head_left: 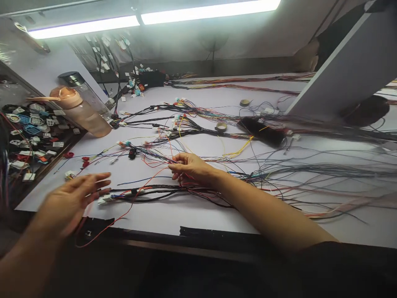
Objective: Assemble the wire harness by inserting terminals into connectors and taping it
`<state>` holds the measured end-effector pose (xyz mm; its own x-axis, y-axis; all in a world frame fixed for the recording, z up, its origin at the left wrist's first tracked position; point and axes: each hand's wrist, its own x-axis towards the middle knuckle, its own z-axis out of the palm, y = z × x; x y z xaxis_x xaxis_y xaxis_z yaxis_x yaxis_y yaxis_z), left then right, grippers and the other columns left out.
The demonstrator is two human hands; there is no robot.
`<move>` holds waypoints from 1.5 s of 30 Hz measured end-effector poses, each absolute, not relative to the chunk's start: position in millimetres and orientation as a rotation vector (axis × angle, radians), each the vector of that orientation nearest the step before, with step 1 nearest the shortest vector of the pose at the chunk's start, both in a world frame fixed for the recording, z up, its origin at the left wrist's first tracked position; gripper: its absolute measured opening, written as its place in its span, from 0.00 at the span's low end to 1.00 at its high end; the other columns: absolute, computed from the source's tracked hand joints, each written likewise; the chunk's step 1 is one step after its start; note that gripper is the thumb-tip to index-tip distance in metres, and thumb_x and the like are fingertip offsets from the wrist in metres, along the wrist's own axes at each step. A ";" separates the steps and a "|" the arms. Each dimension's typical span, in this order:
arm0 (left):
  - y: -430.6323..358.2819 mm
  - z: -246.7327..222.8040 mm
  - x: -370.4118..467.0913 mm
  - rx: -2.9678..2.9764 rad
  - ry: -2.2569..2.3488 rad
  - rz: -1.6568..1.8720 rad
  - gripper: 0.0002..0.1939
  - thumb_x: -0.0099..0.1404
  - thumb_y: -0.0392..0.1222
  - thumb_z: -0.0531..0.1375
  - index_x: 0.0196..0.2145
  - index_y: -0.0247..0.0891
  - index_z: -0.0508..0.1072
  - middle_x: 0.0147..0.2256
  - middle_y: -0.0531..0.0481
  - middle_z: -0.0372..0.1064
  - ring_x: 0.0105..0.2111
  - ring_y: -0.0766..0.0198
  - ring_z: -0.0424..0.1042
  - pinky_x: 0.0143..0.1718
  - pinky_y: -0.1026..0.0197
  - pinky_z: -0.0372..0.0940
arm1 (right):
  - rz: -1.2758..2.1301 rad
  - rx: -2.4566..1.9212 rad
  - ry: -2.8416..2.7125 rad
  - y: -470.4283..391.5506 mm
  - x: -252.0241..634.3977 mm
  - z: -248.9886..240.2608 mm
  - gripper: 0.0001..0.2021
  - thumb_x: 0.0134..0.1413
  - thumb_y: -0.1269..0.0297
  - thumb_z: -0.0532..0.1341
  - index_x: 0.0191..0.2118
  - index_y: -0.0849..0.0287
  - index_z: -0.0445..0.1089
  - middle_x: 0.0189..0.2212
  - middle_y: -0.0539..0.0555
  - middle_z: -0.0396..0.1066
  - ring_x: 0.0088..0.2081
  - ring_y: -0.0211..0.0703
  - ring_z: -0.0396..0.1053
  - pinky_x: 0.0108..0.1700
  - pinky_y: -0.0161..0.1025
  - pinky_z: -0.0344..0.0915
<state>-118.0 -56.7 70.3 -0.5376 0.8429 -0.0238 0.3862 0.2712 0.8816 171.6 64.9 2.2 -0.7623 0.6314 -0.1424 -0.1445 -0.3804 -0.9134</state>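
A firm but gentle pinch suits the bundle of thin, multicoloured plastic-coated wires (151, 154) at mid-table; the long, loose orange-red wire (132, 207) drooping over the near edge could snag, so slack needs watching. The right hand (194, 167) closes thumb and fingertips on the bundle, forearm slanting from near right. The left hand (70, 200), blurred, hovers near left, fingers parted, seemingly empty, beside a white plastic connector (105, 199).

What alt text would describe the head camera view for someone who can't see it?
A person's right hand holds a bundle of thin wires over a white table, while the left hand, fingers loosely spread, is beside a white connector. More wires stretch across the table, with two bottles at the left.
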 end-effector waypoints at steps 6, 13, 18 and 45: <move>-25.9 22.7 -102.6 1.594 1.952 0.650 0.25 0.47 0.67 0.63 0.32 0.45 0.81 0.47 0.47 0.74 0.50 0.49 0.70 0.59 0.50 0.58 | 2.236 -0.715 -1.125 70.5 166.1 -1.9 0.22 0.59 0.41 0.54 0.35 0.59 0.63 0.29 0.52 0.72 0.28 0.39 0.73 0.24 0.32 0.68; -21.4 22.4 -127.0 1.824 2.067 0.433 0.20 0.53 0.62 0.60 0.32 0.46 0.80 0.39 0.48 0.75 0.41 0.54 0.72 0.47 0.55 0.63 | 2.225 -0.782 -1.067 66.4 165.3 3.0 0.16 0.64 0.50 0.53 0.35 0.59 0.62 0.26 0.51 0.71 0.25 0.37 0.71 0.25 0.32 0.68; -10.4 26.3 -125.7 2.036 1.997 0.199 0.15 0.56 0.56 0.58 0.24 0.43 0.74 0.32 0.47 0.74 0.36 0.53 0.69 0.42 0.53 0.57 | 2.216 -0.784 -1.036 63.5 163.2 2.3 0.17 0.61 0.48 0.56 0.36 0.59 0.63 0.27 0.52 0.71 0.26 0.37 0.71 0.26 0.32 0.67; 78.6 29.5 -82.0 0.700 1.102 1.889 0.21 0.40 0.45 0.75 0.32 0.34 0.77 0.32 0.50 0.73 0.30 0.69 0.71 0.34 0.67 0.66 | 0.928 -1.037 -2.135 111.0 62.2 58.7 0.17 0.61 0.49 0.56 0.36 0.56 0.74 0.29 0.52 0.74 0.31 0.39 0.69 0.36 0.36 0.62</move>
